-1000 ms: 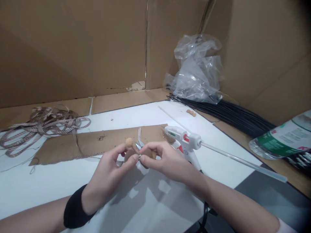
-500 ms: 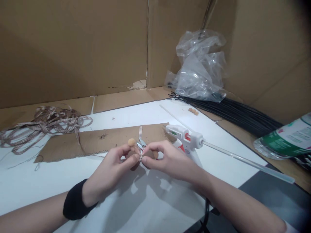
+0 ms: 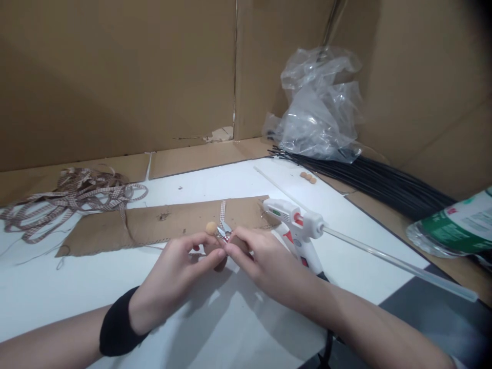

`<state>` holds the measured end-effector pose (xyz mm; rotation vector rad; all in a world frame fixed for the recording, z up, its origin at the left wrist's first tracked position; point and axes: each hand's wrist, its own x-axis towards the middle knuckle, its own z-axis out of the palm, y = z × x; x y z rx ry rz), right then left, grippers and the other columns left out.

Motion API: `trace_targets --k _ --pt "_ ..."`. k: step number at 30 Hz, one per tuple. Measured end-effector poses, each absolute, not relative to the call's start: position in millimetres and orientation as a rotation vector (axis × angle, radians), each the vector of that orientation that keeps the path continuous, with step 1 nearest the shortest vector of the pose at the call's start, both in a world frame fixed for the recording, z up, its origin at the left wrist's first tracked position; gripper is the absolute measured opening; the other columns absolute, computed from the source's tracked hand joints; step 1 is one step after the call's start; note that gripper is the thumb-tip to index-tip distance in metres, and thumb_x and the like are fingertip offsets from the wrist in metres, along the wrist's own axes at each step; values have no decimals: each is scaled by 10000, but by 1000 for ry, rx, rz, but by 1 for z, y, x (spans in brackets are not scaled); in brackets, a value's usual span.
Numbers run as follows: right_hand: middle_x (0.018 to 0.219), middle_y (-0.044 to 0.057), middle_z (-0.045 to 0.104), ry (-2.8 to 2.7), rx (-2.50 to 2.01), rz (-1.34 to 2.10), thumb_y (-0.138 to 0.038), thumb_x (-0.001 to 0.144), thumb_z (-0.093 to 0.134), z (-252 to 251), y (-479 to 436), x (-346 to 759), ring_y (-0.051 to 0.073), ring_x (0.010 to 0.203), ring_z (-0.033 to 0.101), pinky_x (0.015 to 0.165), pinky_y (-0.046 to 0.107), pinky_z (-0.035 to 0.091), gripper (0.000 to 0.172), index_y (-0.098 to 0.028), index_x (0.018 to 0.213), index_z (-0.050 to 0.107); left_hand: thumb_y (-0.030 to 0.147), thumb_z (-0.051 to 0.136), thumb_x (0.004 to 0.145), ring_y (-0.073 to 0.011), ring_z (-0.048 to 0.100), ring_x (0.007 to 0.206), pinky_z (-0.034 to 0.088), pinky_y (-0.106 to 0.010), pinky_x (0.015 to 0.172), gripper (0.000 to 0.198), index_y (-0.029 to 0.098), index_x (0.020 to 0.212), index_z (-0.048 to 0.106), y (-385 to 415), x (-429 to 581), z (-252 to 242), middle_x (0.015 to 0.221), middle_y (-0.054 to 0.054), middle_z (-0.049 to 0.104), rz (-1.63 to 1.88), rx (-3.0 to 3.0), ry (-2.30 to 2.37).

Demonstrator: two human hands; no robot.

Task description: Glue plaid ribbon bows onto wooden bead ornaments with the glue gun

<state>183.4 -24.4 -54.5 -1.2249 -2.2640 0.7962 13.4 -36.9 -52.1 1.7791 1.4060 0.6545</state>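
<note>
My left hand (image 3: 179, 269), with a black band at the wrist, pinches a small brown piece (image 3: 220, 264) between thumb and fingers. The piece has rounded parts and is mostly covered by the fingers. My right hand (image 3: 267, 261) meets it from the other side, thumb and fingertips closed on the same piece. A round tan ball (image 3: 211, 228) shows just above my left fingertips; whether it is attached I cannot tell. Scissors (image 3: 224, 229) lie just beyond the fingertips, partly hidden, beside a short checkered ribbon strip (image 3: 223, 211) on a cardboard strip (image 3: 146, 225).
A white glue gun (image 3: 298, 223) with a long glue stick (image 3: 384, 256) stands right of my hands. Tangled checkered ribbon (image 3: 88, 192) lies left. Farther back are small tan discs (image 3: 308, 178), black rods (image 3: 369, 177), a clear plastic bag (image 3: 319, 113) and a green-white package (image 3: 453, 225).
My right hand's fingers have turned inward and drawn closer to the left fingertips, covering more of the piece. The view has shifted slightly.
</note>
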Motion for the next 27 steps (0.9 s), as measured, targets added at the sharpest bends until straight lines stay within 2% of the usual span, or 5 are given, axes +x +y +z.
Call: trace_targets --k 6,13,17,21,27 --pt "747 38 573 -2386 -1249 532 -219 870 418 -60 -26 181 169 711 501 629 278 346 145 -168 757 493 291 497 795 -115 518 606 362 -205 598 210 174 647 589 -31 15 -50 611 37 592 597 1717 1343" --pt "595 -38 494 -2267 -1166 1007 -265 858 426 -55 -20 187 96 569 457 505 208 311 243 -186 628 433 247 507 781 -97 446 558 344 -211 566 139 158 683 548 -30 11 -52 565 40 510 534 1415 1132" --pt "596 -39 490 -2220 -1148 1190 -286 820 463 -50 -20 188 98 553 446 476 201 309 194 -189 657 504 200 526 746 -94 468 540 346 -210 546 87 150 678 544 -29 12 -48 540 39 512 524 1295 1052" --pt "650 -24 529 -2145 -1187 1217 -243 768 498 -50 -22 184 112 580 461 492 199 339 96 -191 777 578 149 535 692 -86 475 509 368 -204 533 4 150 688 537 -30 13 -46 514 48 502 682 1176 1062" --pt "666 -5 566 -2197 -1238 1179 -257 728 474 -51 -21 176 147 639 508 517 209 371 136 -181 707 585 144 528 665 -132 561 558 435 -237 587 58 155 673 585 -38 8 -39 540 19 588 753 1411 1113"
